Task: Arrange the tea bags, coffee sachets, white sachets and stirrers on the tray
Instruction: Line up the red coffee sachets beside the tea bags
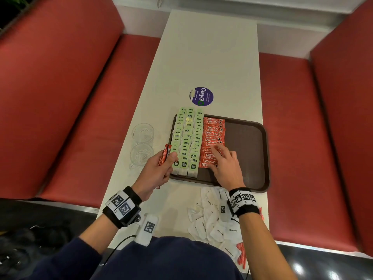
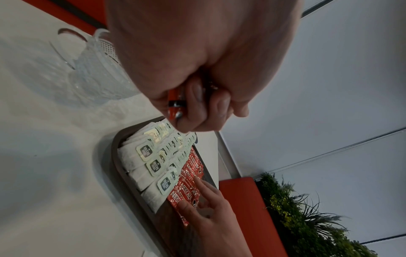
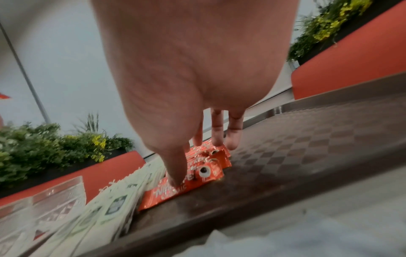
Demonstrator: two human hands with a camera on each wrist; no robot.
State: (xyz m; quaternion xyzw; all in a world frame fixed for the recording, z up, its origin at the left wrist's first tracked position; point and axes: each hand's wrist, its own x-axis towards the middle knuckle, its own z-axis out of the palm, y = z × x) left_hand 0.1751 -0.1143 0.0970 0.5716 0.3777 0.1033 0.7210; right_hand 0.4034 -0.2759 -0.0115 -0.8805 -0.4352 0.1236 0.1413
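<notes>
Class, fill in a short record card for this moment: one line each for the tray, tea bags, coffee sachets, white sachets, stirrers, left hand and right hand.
tray: brown, right half bare
tea bags: three overlapping columns on the tray's left side
coffee sachets: one overlapping column beside the tea bags
white sachets: loose heap on the table, off the tray
stirrers: red, on the table by the heap
left hand: grips spare coffee sachets
right hand: fingers spread, pressing on the coffee column
</notes>
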